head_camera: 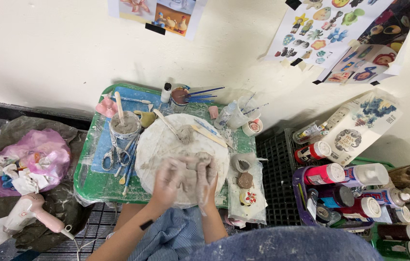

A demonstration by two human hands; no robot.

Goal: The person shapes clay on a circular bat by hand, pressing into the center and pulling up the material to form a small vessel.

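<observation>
Both my hands are smeared with grey clay and close around one lump of wet clay (191, 175) at the near edge of a round white board (153, 140). My left hand (168, 180) cups the lump from the left and my right hand (209, 182) presses it from the right. The board lies on a small green table (89, 186). A smaller clay lump (185, 134) sits farther back on the board, between a white-handled tool (165, 123) and a flat wooden stick (208, 136).
A clay-filled cup with a stick (124, 124), scissors (114, 155), brushes (201, 94) and small clay pieces (244, 180) crowd the table. Paint bottles (355, 183) fill crates on the right. A pink hair dryer (33, 212) and a pink bag (36, 154) lie left.
</observation>
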